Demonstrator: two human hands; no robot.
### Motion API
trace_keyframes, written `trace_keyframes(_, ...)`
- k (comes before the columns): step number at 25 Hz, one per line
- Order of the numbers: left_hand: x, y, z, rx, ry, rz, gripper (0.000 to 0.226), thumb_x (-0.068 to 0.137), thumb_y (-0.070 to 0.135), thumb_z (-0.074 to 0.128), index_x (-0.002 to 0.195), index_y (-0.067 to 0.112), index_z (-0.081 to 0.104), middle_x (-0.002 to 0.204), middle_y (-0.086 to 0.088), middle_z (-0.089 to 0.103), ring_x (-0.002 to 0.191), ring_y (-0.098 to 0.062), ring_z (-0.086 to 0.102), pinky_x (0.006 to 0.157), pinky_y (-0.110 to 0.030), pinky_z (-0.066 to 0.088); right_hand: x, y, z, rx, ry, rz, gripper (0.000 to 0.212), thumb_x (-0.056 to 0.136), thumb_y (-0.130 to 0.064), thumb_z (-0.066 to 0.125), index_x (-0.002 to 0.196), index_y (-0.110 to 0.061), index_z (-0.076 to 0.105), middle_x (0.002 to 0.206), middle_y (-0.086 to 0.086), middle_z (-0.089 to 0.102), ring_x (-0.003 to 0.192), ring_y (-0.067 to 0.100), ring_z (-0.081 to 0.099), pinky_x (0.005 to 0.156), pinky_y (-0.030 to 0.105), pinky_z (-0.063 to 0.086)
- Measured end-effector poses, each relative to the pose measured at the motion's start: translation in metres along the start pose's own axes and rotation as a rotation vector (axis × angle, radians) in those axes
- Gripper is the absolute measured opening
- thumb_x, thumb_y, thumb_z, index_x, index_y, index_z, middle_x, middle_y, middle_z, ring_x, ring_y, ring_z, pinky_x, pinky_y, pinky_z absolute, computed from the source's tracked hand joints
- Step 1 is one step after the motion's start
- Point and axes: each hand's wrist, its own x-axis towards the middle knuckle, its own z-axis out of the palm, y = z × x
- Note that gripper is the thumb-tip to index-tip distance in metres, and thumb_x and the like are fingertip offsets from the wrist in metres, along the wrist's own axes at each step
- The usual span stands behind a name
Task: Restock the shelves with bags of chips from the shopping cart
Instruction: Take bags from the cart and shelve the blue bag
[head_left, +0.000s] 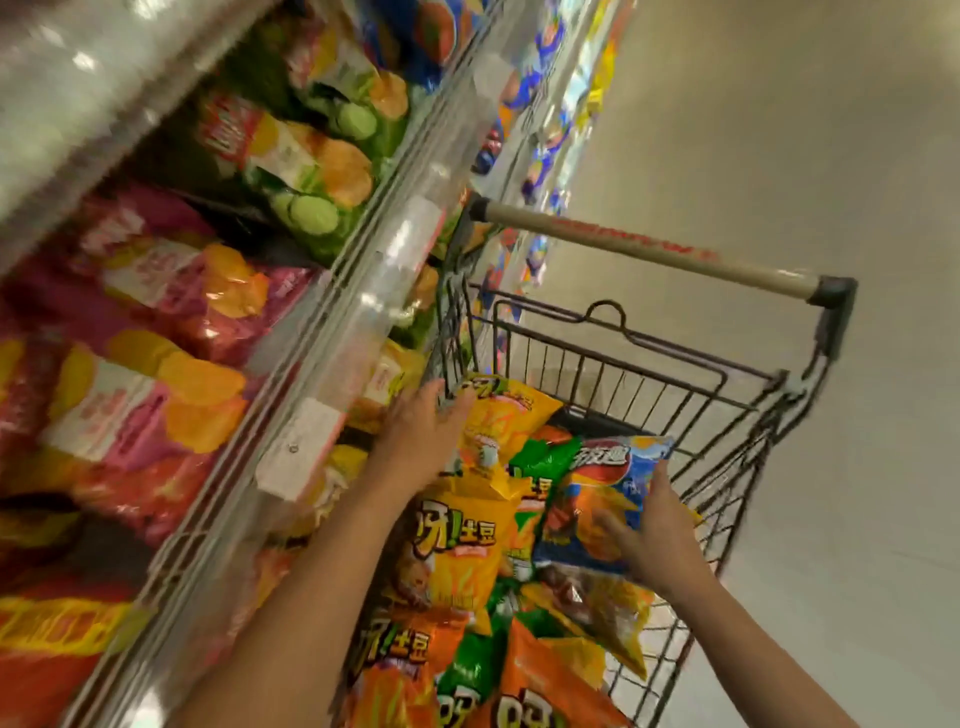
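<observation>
The right hand (657, 540) grips a blue bag of chips (597, 499) above the heap in the shopping cart (737, 395). The left hand (423, 434) reaches spread and empty over a yellow bag (506, 415), beside the shelves (332, 332).

Glossy plastic chip bags (457, 551) are gleaming in the dark wire-metal shopping cart (691, 395), its handle (644, 249) looking matt beige; the shelf (363, 291) edge is shining as clear plastic over pale paper labels (301, 447)
</observation>
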Motion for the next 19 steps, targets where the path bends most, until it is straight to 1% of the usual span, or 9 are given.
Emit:
trace_keyframes(3,0.038,0.0,0.015,0.061,-0.084,-0.125,0.066,0.101,0.059,0.038,0.149,0.014,0.045,0.151,-0.015,0.046,0.138,-0.034,0.042,0.113,-0.046,0.037,0.04,0.014,0.014,0.177,-0.001,0.185,0.098,0.086,-0.046,0.075,0.156,-0.007,0.019,0.158,0.017,0.037,0.143,0.037,0.038,0.113,0.055,0.038)
trace_keyframes(6,0.05,-0.01,0.03,0.203,-0.191,-0.175,0.07,0.095,0.059,0.053,0.148,0.015,0.043,0.146,-0.016,0.049,0.133,-0.036,0.044,0.108,-0.048,0.042,0.055,0.021,0.023,0.17,0.07,0.322,0.099,0.08,-0.055,0.076,0.152,-0.006,0.028,0.15,0.02,0.044,0.136,0.041,0.043,0.107,0.058,0.043)
trace_keyframes(9,0.059,-0.011,0.039,0.202,-0.284,-0.246,0.103,0.079,0.067,0.07,0.158,0.023,0.022,0.157,-0.011,0.038,0.143,-0.035,0.036,0.112,-0.045,0.039,0.056,0.023,0.026,0.121,0.09,0.364,0.108,0.075,-0.059,0.078,0.156,-0.011,0.023,0.153,0.018,0.04,0.139,0.04,0.038,0.108,0.058,0.041)
trace_keyframes(11,0.064,-0.008,0.044,0.212,-0.382,-0.287,0.122,0.07,0.07,0.077,0.161,0.024,0.01,0.161,-0.011,0.032,0.145,-0.036,0.034,0.114,-0.045,0.037,0.054,0.026,0.027,0.148,0.119,0.396,0.112,0.072,-0.054,0.082,0.157,-0.014,0.021,0.151,0.017,0.04,0.139,0.039,0.037,0.109,0.058,0.04)
trace_keyframes(12,0.064,-0.007,0.047,0.166,-0.418,-0.303,0.126,0.068,0.068,0.08,0.161,0.024,0.008,0.162,-0.009,0.032,0.144,-0.034,0.036,0.114,-0.044,0.037,0.053,0.03,0.028,0.208,0.136,0.418,0.11,0.071,-0.05,0.085,0.156,-0.013,0.025,0.15,0.018,0.041,0.138,0.04,0.039,0.109,0.058,0.04)
trace_keyframes(14,0.055,-0.007,0.053,-0.049,-0.413,-0.313,0.115,0.067,0.058,0.086,0.157,0.026,0.022,0.155,0.003,0.042,0.135,-0.022,0.044,0.104,-0.034,0.04,0.051,0.037,0.029,0.405,0.14,0.488,0.099,0.07,-0.037,0.09,0.149,-0.009,0.037,0.144,0.022,0.049,0.133,0.041,0.048,0.107,0.059,0.043)
trace_keyframes(16,0.038,-0.008,0.057,-0.249,-0.331,-0.286,0.091,0.062,0.052,0.09,0.14,0.037,0.045,0.129,0.021,0.054,0.118,-0.008,0.046,0.091,-0.024,0.04,0.046,0.037,0.029,0.661,0.052,0.543,0.079,0.076,-0.02,0.088,0.141,-0.005,0.047,0.136,0.024,0.059,0.12,0.042,0.06,0.101,0.061,0.05)
trace_keyframes(18,0.018,-0.004,0.056,-0.372,-0.253,-0.257,0.082,0.057,0.052,0.091,0.126,0.042,0.048,0.111,0.03,0.054,0.114,-0.006,0.049,0.089,-0.024,0.042,0.041,0.034,0.027,0.779,-0.034,0.545,0.06,0.081,-0.005,0.081,0.134,-0.006,0.053,0.127,0.021,0.066,0.109,0.039,0.067,0.097,0.059,0.054)
trace_keyframes(19,0.006,-0.003,0.054,-0.404,-0.214,-0.241,0.086,0.057,0.05,0.092,0.129,0.038,0.047,0.11,0.029,0.054,0.114,-0.007,0.05,0.092,-0.028,0.043,0.037,0.031,0.024,0.792,-0.052,0.533,0.055,0.083,-0.002,0.078,0.132,-0.007,0.054,0.125,0.019,0.068,0.108,0.039,0.068,0.096,0.058,0.054)
